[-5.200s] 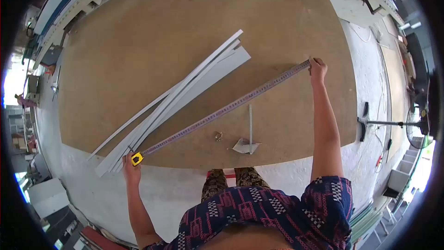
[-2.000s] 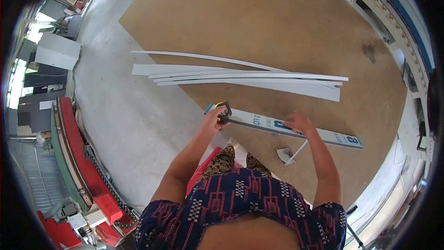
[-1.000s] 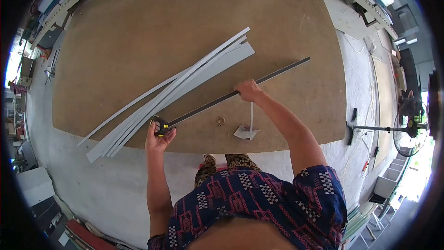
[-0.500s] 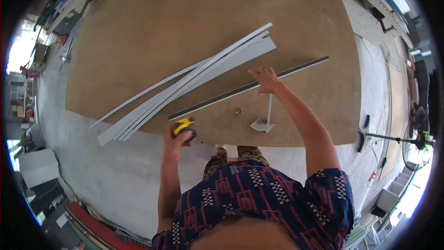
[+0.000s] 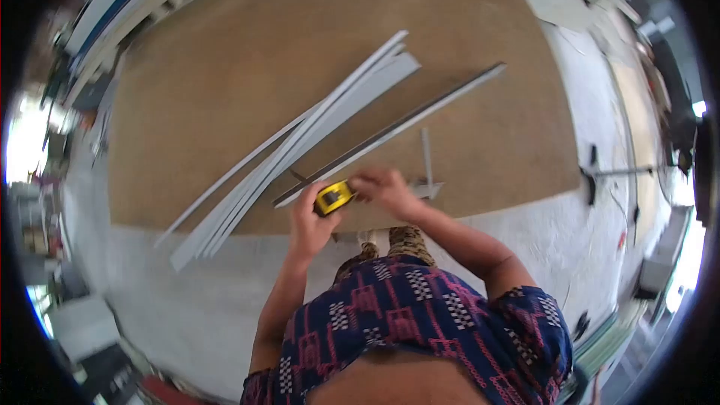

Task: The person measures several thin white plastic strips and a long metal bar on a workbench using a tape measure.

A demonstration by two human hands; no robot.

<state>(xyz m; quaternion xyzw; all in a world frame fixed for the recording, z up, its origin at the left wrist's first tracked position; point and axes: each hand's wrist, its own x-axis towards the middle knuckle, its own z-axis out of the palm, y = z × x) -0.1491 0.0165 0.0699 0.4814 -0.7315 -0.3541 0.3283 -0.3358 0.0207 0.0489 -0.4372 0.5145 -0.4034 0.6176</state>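
Observation:
A yellow and black tape measure (image 5: pixel 334 198) is held in my left hand (image 5: pixel 309 219), over the near edge of the brown board. My right hand (image 5: pixel 381 189) is at the right end of the tape measure, its fingers closed and blurred; what they pinch is too small to make out. Just beyond both hands a dark strip with a white edge (image 5: pixel 397 127) lies diagonally on the board. Left of it is a bundle of long white strips (image 5: pixel 300 139), fanned out past the board's near left edge.
The large brown board (image 5: pixel 225 75) fills the middle. A thin white piece (image 5: pixel 427 154) and a small whitish scrap (image 5: pixel 429 190) lie near its front edge. A black stand (image 5: pixel 592 174) is on the floor at right, and a white box (image 5: pixel 84 326) at lower left.
My left hand has raised the tape measure and moved it right. My right hand has left the dark strip and come down left to the tape measure. The view has rotated slightly.

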